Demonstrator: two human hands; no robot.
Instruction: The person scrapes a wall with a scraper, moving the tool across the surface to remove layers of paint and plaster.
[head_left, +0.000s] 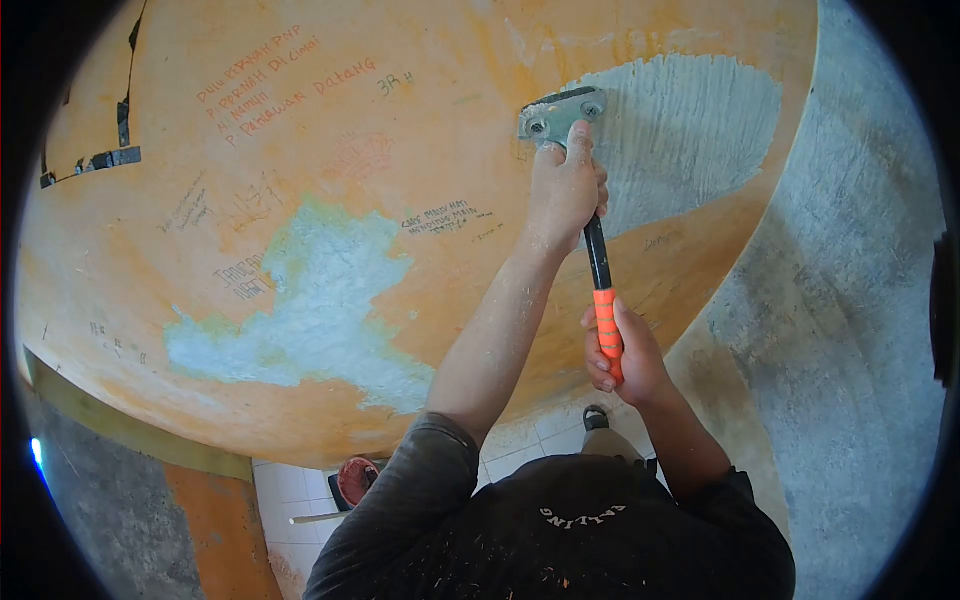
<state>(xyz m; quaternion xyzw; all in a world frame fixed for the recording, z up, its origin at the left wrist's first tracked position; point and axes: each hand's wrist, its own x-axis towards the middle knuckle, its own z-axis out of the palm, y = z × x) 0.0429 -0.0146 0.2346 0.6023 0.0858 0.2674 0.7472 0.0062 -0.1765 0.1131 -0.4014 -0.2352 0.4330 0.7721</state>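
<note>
A long-handled scraper (600, 262) with a black shaft and an orange grip lies against an orange-painted curved wall (470, 290). Near its wide metal head, my left hand (567, 190) is wrapped round the upper shaft, thumb up towards the head. Lower down, my right hand (625, 350) grips the orange handle. The head rests at the left edge of a bare grey, streaked patch (690, 140). To the lower left, a second patch of pale, bluish surface (320, 300) shows through the paint. Handwriting in red and dark ink marks the wall.
Below the wall, a reddish bucket (356, 481) stands on white floor tiles (290, 490), with a pale stick (318, 518) beside it. A foot in a dark sandal (596, 418) shows past my shirt. Grey rough wall (850, 300) runs down the right side.
</note>
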